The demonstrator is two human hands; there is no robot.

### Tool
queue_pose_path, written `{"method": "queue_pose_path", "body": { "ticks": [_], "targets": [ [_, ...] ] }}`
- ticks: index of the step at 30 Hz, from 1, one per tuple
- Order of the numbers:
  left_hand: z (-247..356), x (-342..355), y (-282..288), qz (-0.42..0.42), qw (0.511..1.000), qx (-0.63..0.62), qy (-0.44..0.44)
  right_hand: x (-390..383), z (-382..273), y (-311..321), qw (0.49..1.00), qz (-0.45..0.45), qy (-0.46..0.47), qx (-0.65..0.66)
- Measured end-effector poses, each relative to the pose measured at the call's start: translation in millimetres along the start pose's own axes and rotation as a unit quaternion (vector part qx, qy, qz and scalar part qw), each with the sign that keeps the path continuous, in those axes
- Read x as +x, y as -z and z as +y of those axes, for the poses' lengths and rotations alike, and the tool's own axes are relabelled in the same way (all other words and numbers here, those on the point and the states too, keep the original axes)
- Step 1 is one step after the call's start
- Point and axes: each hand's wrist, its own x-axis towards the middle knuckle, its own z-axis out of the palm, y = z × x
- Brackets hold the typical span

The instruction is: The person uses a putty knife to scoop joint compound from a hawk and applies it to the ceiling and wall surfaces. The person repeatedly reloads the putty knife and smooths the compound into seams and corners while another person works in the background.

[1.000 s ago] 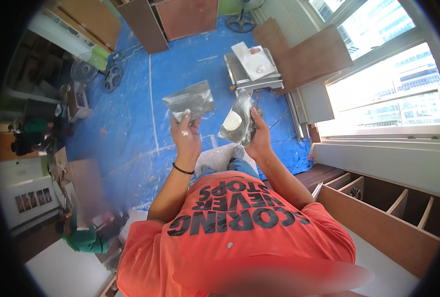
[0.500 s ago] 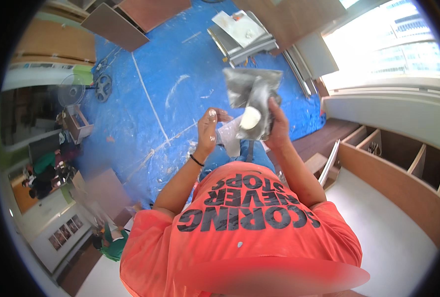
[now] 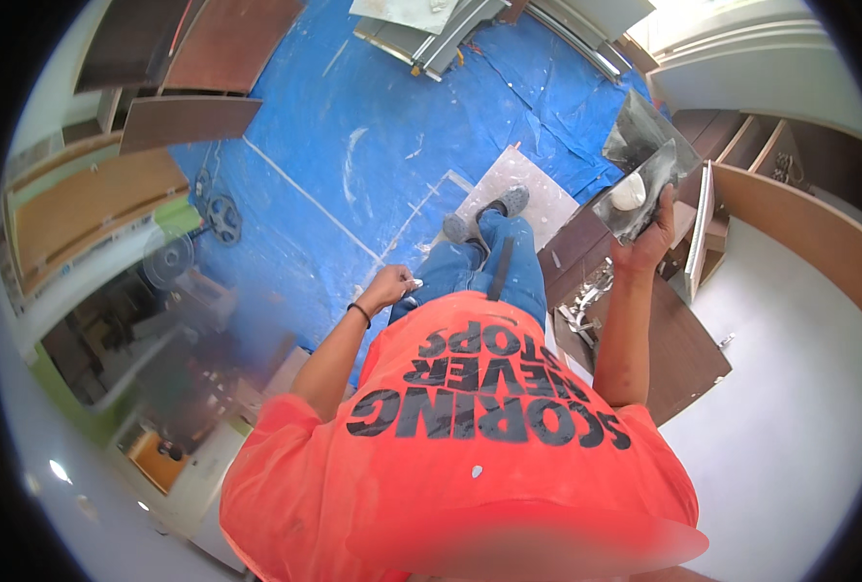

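Observation:
At the right, my right hand [image 3: 647, 240] is closed on two thin, flat grey putty scrapers [image 3: 659, 179], whose broad plates cross one over the other. A rounded white lump of what looks like putty [image 3: 629, 192] sits on the nearer plate. My left hand [image 3: 390, 288] hangs beside my left thigh with its fingers curled in. White smears show at its fingertips, and whether anything is inside the curl cannot be seen.
I stand on a pale board [image 3: 538, 199] over blue sheeting [image 3: 305, 126]. Brown cabinet parts [image 3: 688, 339] with metal hardware lie close at my right, by an open-compartment cabinet frame [image 3: 799, 228]. Grey panels [image 3: 431, 39] are stacked ahead; a fan [image 3: 167, 262] stands left.
My right hand has swung outward to the right with the putty scrapers. My left hand has dropped toward my thigh, its fingers curling. The view has shifted, bringing my feet into sight.

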Motion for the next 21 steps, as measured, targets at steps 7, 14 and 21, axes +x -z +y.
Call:
{"method": "queue_pose_path", "body": {
  "ticks": [7,14,21],
  "targets": [
    [99.0,14.3,106.2,-0.114,0.986,0.124,-0.006,49.7,-25.0,90.6,0.994,0.028,0.093,0.058],
    [45.0,166.1,152.2,-0.192,0.862,0.435,-0.179,73.9,-35.6,176.7,0.947,0.099,0.297,0.064],
    [134.8,378.6,186.2,-0.043,0.924,0.296,-0.238,62.0,44.2,321.0,0.918,0.084,0.386,-0.031]
  ]
}}
